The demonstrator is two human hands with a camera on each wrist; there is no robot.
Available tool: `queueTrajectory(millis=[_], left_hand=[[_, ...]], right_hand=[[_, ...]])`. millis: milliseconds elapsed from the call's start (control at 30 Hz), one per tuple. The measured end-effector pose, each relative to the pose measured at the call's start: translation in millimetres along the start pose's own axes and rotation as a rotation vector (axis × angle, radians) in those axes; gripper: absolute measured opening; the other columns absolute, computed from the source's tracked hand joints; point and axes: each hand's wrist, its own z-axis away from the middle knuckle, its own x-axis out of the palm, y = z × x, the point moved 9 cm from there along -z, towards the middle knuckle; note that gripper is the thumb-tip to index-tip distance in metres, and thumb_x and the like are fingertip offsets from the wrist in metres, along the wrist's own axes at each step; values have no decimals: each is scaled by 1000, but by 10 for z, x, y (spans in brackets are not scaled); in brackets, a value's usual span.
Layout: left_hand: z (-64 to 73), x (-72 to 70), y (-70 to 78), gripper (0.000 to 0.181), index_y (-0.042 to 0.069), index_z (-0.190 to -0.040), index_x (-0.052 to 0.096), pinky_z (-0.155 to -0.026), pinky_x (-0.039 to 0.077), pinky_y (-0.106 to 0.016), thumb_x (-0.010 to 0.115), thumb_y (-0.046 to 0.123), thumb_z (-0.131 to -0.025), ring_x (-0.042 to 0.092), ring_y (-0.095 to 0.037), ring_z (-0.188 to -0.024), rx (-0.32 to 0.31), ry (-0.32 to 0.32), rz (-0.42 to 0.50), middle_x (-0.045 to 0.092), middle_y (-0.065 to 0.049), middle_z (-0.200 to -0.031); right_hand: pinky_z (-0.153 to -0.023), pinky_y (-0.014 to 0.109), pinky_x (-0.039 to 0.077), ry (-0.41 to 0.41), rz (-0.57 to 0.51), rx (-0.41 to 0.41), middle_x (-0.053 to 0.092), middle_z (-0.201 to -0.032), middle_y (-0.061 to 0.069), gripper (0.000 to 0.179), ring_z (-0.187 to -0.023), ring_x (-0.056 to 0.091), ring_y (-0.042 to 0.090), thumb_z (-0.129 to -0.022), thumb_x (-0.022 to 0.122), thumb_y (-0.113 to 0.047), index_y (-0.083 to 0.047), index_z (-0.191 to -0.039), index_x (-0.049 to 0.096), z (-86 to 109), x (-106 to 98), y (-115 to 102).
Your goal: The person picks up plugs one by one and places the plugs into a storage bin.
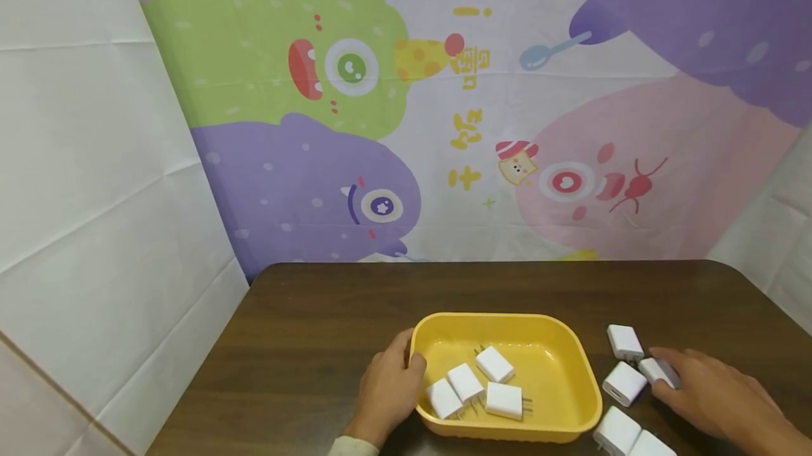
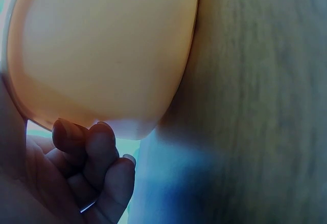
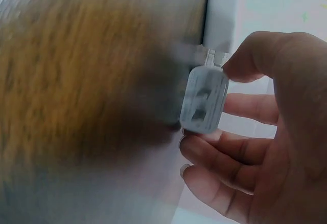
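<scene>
A yellow plastic bin [image 1: 507, 433] stands near the table's front, with several white charger plugs [image 1: 504, 399] lying in its left part, metal prongs showing. My left hand [image 1: 388, 385] grips the bin's left side, thumb over the rim. In the left wrist view, curled fingers [image 2: 100, 147] press against the bin's outer wall [image 2: 107, 55]. To the right of the bin, my right hand [image 1: 717, 389] pinches a white charger plug [image 1: 658, 373] between thumb and fingers. Seen from the right wrist, that charger [image 3: 205, 100] shows its end face; another white charger [image 3: 224, 17] is beyond it.
Several more white chargers [image 1: 624, 383] lie on the dark wooden table [image 1: 304, 357] between the bin and my right hand, some at the frame's bottom edge. A cartoon-print cloth [image 1: 444, 103] hangs behind the table; a white sheet [image 1: 95, 160] hangs at left.
</scene>
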Motion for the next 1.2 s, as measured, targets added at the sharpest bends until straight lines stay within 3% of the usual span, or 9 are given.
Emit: queueTrajectory(millis=[167, 667, 1200], left_hand=[[-2, 4, 8, 44, 17, -136, 61, -87, 49, -54, 55, 27, -94, 66, -25, -101, 0, -3, 1, 71, -3, -115], [-7, -3, -47, 45, 16, -136, 61, -89, 48, -53, 55, 27, -94, 65, -24, -102, -20, 5, 8, 71, -3, -114], [-15, 18, -27, 43, 17, -136, 62, -87, 49, -53, 54, 27, -94, 66, -23, -100, -5, 1, 5, 72, -3, -113]], right_hand=[[-66, 63, 50, 38, 4, -47, 63, -100, 22, 64, -89, 63, 38, -82, 72, -45, 1, -125, 62, 51, -44, -28], [-64, 61, 51, 99, 12, -95, 63, -99, 19, 60, -91, 63, 41, -83, 74, -45, -3, -124, 63, 83, -82, -78], [-67, 63, 51, 84, 1, -50, 64, -101, 24, 60, -93, 63, 44, -83, 75, -44, 0, -122, 63, 106, -63, -36]])
